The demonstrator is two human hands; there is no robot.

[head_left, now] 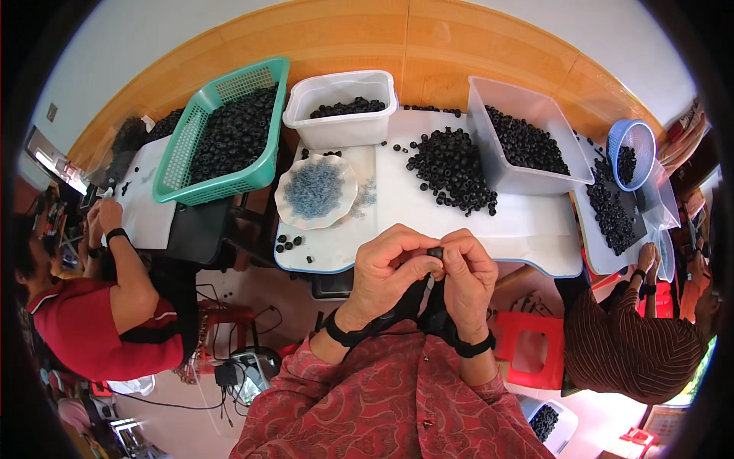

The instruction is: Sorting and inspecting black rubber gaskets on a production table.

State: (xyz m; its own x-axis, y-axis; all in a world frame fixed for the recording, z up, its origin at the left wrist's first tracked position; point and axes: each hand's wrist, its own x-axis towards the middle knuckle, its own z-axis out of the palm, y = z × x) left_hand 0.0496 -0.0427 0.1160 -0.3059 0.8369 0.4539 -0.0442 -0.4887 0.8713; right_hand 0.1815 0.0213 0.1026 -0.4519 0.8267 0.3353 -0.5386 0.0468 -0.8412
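A green basket [229, 190] of black parts [237, 134] stands left of the white bench [520, 233]. On the bench, a scalloped plate [349, 187] likely keeps tiny bluish pieces [313, 190] from scattering. At its near edge, the left hand [386, 264] pinches a small dark piece [436, 252] between thumb and forefinger; the right hand [468, 287] pinches it opposite, perhaps for fine control. Beyond, a loose black heap [451, 172] lies beside a clear bin [527, 179], probably for easy reach.

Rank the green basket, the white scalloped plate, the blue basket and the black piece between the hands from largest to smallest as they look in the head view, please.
1. Green basket
2. White scalloped plate
3. Blue basket
4. Black piece, partly covered, yet plainly smallest
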